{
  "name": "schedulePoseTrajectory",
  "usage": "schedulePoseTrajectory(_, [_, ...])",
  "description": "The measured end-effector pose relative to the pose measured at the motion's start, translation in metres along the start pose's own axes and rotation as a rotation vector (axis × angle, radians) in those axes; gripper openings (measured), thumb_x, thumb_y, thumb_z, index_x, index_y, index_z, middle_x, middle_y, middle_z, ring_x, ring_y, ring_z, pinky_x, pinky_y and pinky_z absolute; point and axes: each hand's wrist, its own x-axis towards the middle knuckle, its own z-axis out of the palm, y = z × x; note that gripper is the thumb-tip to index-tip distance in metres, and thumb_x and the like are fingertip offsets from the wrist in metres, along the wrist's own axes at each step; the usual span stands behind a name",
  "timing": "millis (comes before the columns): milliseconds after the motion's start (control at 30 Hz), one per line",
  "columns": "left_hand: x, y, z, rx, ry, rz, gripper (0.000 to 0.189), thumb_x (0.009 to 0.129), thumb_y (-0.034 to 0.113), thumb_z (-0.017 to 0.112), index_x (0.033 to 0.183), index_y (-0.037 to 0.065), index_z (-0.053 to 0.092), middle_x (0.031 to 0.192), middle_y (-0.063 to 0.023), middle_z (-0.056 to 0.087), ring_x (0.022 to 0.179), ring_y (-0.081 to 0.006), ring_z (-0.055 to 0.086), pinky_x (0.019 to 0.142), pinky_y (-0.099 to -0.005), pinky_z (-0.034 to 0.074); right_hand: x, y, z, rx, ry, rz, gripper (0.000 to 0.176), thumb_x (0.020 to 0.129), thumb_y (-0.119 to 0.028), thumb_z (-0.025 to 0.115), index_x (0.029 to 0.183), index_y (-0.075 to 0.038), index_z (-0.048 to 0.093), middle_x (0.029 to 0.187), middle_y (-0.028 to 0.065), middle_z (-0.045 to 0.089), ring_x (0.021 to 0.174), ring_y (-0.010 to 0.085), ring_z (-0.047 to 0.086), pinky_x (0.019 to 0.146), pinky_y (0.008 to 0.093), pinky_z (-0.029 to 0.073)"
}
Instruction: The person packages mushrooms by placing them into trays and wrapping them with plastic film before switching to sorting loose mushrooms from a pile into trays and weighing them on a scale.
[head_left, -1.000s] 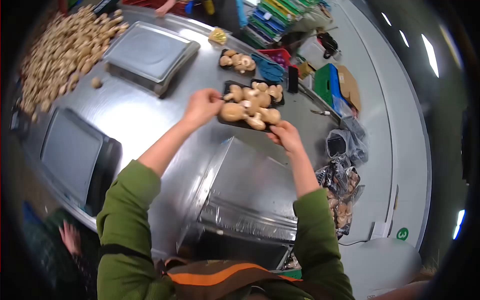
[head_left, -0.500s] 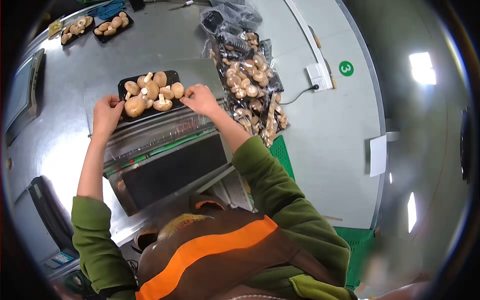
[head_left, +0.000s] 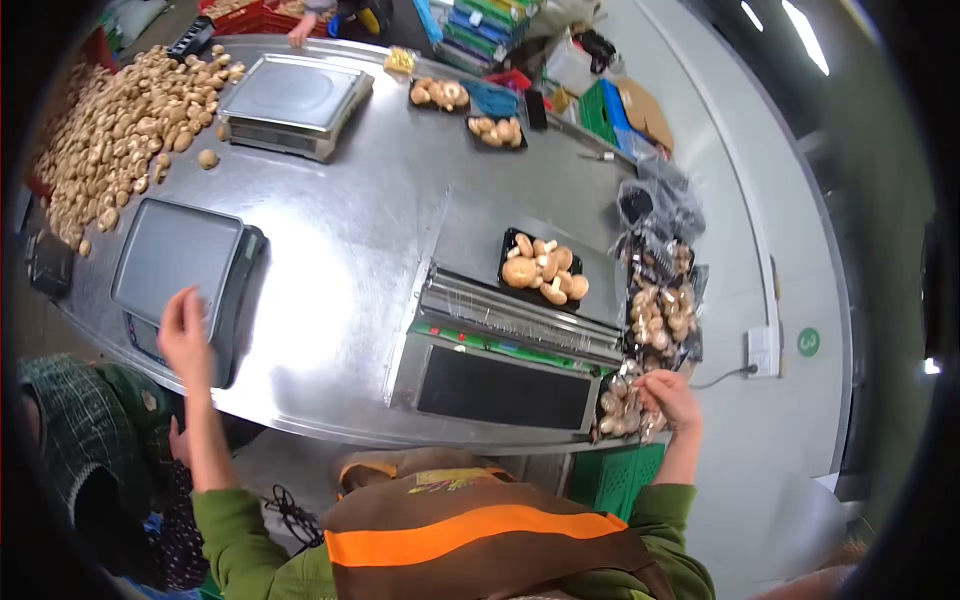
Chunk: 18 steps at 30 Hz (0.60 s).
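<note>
My left hand (head_left: 186, 340) is raised over the near edge of a scale with a grey tray (head_left: 180, 262), its fingers stretched out, slightly blurred and holding nothing. Over the near end of a pile of film-wrapped mushroom packs (head_left: 664, 315), my right hand (head_left: 669, 396) has its fingers curled together; I cannot tell what, if anything, is between them. Apart from both hands, an unwrapped black tray (head_left: 507, 265) heaped with brown-capped mushrooms (head_left: 545, 268) rests behind the film wrapping machine (head_left: 505, 385).
Loose mushrooms (head_left: 140, 125) cover the table's far left, beside a second scale (head_left: 297, 95). Two filled trays, one holding mushrooms (head_left: 496, 131), sit at the back. A plugged-in cable (head_left: 728, 377) runs near the packs. Another person's sleeve (head_left: 85, 415) is at lower left.
Both hands have let go of the mushroom tray, which stays behind the machine. My left hand has moved left to the scale, my right toward the wrapped packs. The view has swung left.
</note>
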Motion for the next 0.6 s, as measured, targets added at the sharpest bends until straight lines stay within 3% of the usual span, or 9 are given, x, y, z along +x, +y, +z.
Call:
schedulePoseTrajectory(167, [-0.013,-0.053,-0.125,-0.013,0.339,-0.049,0.018,0.093,0.018,0.056,0.096,0.002,0.063,0.076,0.0016,0.057,0.069,-0.0049,0.049,0.061,-0.0204,0.040,0.059,-0.050,0.107,-0.298,-0.425,-0.208,0.024,0.094,-0.021,0.053,0.090,0.002,0.062,0.075,0.0031,0.060,0.064,0.0075,0.053,0.058,0.0221,0.044])
schedulePoseTrajectory(233, [-0.038,-0.075,-0.166,0.218,0.254,-0.061,0.016,0.092,0.015,0.055,0.092,0.000,0.061,0.075,0.0005,0.057,0.068,-0.0068,0.048,0.062,-0.0230,0.041,0.078,-0.052,0.154,-0.364,-0.562,-0.256,0.024,0.094,-0.021,0.052,0.092,0.001,0.062,0.080,0.0044,0.062,0.069,0.0101,0.057,0.062,0.0250,0.047])
schedulePoseTrajectory(300, [-0.074,-0.093,-0.195,0.451,0.108,-0.048,0.013,0.087,0.011,0.057,0.088,-0.002,0.059,0.074,-0.0105,0.061,0.068,-0.0155,0.056,0.065,-0.0290,0.045,0.085,-0.057,0.195,-0.538,-0.676,-0.397,0.024,0.093,-0.023,0.052,0.091,-0.001,0.062,0.080,0.0064,0.063,0.072,0.0132,0.060,0.065,0.0287,0.049])
schedulePoseTrajectory(367, [-0.117,-0.119,-0.225,0.806,0.027,-0.043,0.019,0.077,0.012,0.066,0.089,0.000,0.058,0.090,-0.0164,0.062,0.085,-0.0301,0.061,0.075,-0.0376,0.046,0.093,-0.035,0.221,-0.921,-0.687,-0.554,0.028,0.088,-0.030,0.056,0.090,-0.002,0.062,0.084,0.0130,0.064,0.077,0.0290,0.063,0.070,0.0381,0.050])
schedulePoseTrajectory(400, [-0.139,-0.112,-0.237,1.084,-0.049,-0.107,0.034,0.071,0.013,0.071,0.101,0.004,0.058,0.101,-0.0156,0.059,0.096,-0.0331,0.057,0.083,-0.0432,0.044,0.093,-0.019,0.232,-1.072,-0.717,-0.542,0.029,0.088,-0.032,0.056,0.088,-0.003,0.062,0.081,0.0127,0.063,0.079,0.0294,0.063,0.070,0.0387,0.049])
schedulePoseTrajectory(433, [-0.158,-0.101,-0.242,1.280,-0.019,0.067,0.052,0.066,0.015,0.075,0.112,0.007,0.055,0.107,-0.0158,0.056,0.101,-0.0332,0.054,0.086,-0.0456,0.042,0.086,0.003,0.237,-1.228,-0.753,-0.508,0.031,0.087,-0.033,0.056,0.086,-0.004,0.062,0.079,0.0125,0.062,0.081,0.0298,0.063,0.070,0.0394,0.049])
schedulePoseTrajectory(500, [-0.169,-0.089,-0.253,1.458,0.002,0.059,0.052,0.071,0.017,0.070,0.118,0.006,0.053,0.100,-0.0166,0.059,0.097,-0.0340,0.055,0.084,-0.0455,0.043,0.074,0.058,0.240,-1.565,-0.881,-0.528,0.036,0.079,-0.036,0.060,0.096,-0.004,0.064,0.091,0.0177,0.064,0.086,0.0323,0.064,0.070,0.0437,0.051])
schedulePoseTrajectory(567, [-0.166,-0.140,-0.284,1.522,0.045,-0.002,0.036,0.077,0.014,0.060,0.110,0.003,0.055,0.091,-0.0184,0.061,0.090,-0.0352,0.058,0.080,-0.0457,0.044,0.039,0.079,0.252,-1.771,-1.252,-0.215,0.038,0.075,-0.036,0.064,0.098,-0.006,0.066,0.100,0.0132,0.067,0.081,0.0299,0.066,0.068,0.0444,0.052])
schedulePoseTrajectory(600, [-0.164,-0.146,-0.297,1.517,-0.039,0.007,0.020,0.079,0.009,0.051,0.097,0.001,0.057,0.082,-0.0199,0.062,0.081,-0.0369,0.060,0.072,-0.0454,0.046,0.021,0.113,0.233,-1.621,-1.191,0.015,0.036,0.076,-0.034,0.063,0.098,-0.007,0.066,0.100,0.0103,0.067,0.081,0.0273,0.066,0.068,0.0425,0.052])
